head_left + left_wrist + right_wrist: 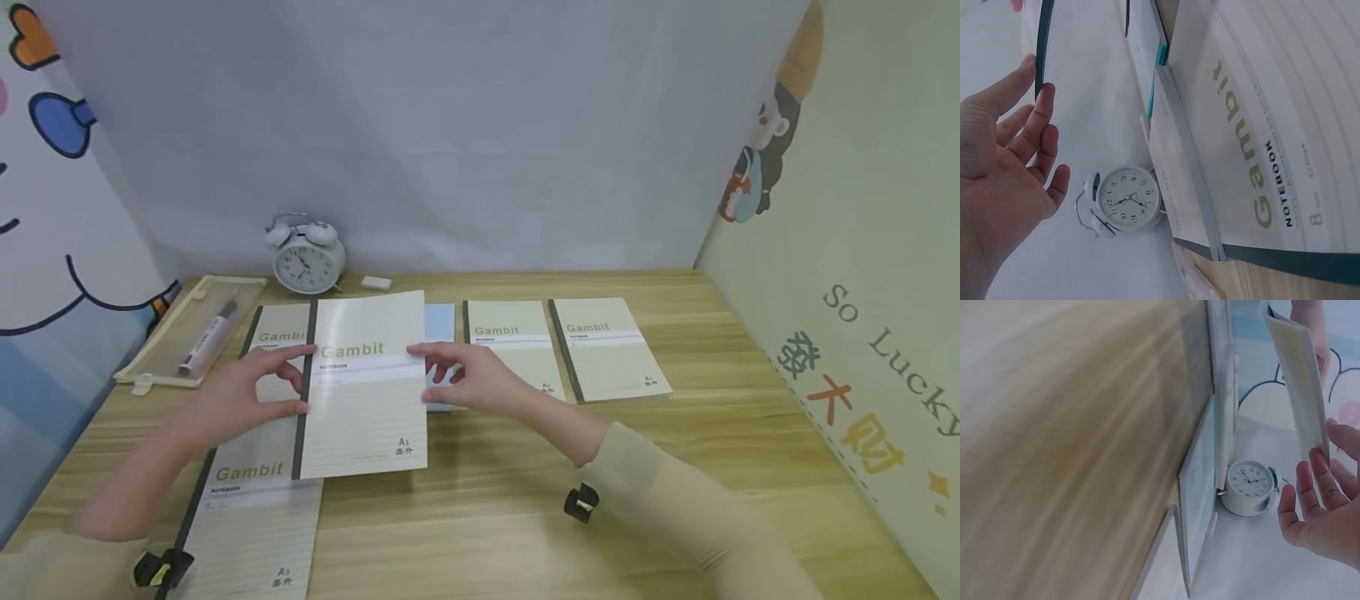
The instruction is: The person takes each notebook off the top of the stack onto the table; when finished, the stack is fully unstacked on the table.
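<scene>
Both hands hold a cream Gambit notebook [363, 408] with a dark spine, raised above the table and upright to the head view. My left hand [232, 396] pinches the spine edge between thumb and fingers, as the left wrist view confirms. On the opposite edge, the thumb and fingers of my right hand [472, 379] pinch the pages' side. Below and behind the raised notebook lie a front notebook [251, 533] and a back-left notebook [281, 317], both partly covered. A light blue book [440, 321] peeks out behind my right fingers.
Two more Gambit notebooks, a middle one [510, 315] and a right one [611, 358], lie along the back row. A white alarm clock [307, 262], an eraser-like white block [377, 283] and a zip pouch [161, 354] with a marker [207, 337] stand or lie behind.
</scene>
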`<state>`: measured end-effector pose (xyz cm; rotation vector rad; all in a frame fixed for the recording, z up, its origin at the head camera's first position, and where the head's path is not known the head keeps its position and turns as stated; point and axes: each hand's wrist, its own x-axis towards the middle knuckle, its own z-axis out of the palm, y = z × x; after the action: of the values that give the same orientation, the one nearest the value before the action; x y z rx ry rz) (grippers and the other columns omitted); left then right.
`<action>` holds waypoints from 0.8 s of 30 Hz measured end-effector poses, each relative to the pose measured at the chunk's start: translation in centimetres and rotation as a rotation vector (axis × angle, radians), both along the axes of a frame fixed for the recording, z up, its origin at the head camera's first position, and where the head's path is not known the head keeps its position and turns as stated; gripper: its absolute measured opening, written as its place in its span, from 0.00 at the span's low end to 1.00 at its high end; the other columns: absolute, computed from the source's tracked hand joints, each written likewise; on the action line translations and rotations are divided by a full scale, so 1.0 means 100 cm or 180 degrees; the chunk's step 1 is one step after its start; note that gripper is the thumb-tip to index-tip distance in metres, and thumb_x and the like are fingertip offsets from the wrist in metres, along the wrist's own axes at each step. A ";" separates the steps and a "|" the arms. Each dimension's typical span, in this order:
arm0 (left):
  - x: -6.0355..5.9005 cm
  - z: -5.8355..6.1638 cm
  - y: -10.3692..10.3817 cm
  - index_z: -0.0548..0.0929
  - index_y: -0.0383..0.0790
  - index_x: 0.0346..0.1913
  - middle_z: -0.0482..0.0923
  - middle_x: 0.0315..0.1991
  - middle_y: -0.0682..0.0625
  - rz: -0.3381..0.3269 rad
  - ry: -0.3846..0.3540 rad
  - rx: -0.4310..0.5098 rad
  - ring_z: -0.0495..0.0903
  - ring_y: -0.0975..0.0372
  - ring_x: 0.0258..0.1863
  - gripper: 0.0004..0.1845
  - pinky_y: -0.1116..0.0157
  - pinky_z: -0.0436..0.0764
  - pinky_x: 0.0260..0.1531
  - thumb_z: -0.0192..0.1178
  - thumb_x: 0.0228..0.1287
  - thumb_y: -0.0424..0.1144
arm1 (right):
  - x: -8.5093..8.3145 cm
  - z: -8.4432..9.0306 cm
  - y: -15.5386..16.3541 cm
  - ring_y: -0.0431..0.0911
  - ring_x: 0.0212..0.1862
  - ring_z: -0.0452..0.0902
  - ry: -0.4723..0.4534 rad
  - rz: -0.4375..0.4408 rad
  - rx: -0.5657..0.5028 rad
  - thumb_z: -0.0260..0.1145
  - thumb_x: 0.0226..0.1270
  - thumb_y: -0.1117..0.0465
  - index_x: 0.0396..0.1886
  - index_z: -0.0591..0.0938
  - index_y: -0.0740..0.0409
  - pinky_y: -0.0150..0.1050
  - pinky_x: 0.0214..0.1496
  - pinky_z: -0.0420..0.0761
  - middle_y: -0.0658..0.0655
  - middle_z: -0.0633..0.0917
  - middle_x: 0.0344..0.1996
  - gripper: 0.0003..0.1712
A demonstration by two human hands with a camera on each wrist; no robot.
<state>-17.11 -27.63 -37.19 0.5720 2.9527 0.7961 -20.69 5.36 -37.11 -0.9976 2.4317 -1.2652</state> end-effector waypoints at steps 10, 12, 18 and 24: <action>0.027 -0.022 0.021 0.70 0.43 0.66 0.75 0.31 0.67 -0.0288 -0.0073 -0.0013 0.72 0.60 0.42 0.41 0.47 0.68 0.50 0.73 0.46 0.47 | 0.037 -0.020 0.010 0.40 0.37 0.76 -0.0253 -0.0309 0.0325 0.74 0.52 0.62 0.63 0.74 0.49 0.29 0.37 0.76 0.47 0.81 0.36 0.35; 0.032 -0.026 0.025 0.71 0.43 0.65 0.75 0.30 0.69 -0.0305 -0.0099 -0.0001 0.72 0.61 0.41 0.40 0.45 0.65 0.51 0.73 0.46 0.46 | 0.043 -0.024 0.011 0.40 0.36 0.75 -0.0344 -0.0366 0.0435 0.75 0.51 0.61 0.64 0.73 0.49 0.29 0.36 0.76 0.46 0.80 0.35 0.38; 0.041 -0.037 0.038 0.72 0.41 0.64 0.73 0.26 0.71 -0.0374 -0.0215 -0.0108 0.70 0.64 0.39 0.41 0.45 0.60 0.53 0.74 0.43 0.47 | 0.056 -0.034 0.017 0.37 0.29 0.72 -0.0355 -0.0274 0.0671 0.76 0.49 0.62 0.69 0.67 0.55 0.29 0.32 0.76 0.45 0.78 0.29 0.46; 0.050 -0.048 0.047 0.73 0.40 0.63 0.69 0.24 0.70 -0.0380 -0.0395 -0.0283 0.65 0.69 0.33 0.42 0.49 0.61 0.51 0.75 0.41 0.50 | 0.065 -0.044 0.021 0.35 0.26 0.72 -0.0393 -0.0116 0.0592 0.77 0.45 0.64 0.67 0.67 0.64 0.28 0.29 0.76 0.48 0.79 0.26 0.47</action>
<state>-12.14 -22.90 -41.95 0.6603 2.7948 0.6604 -14.23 7.43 -41.51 -0.8047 2.4288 -1.0543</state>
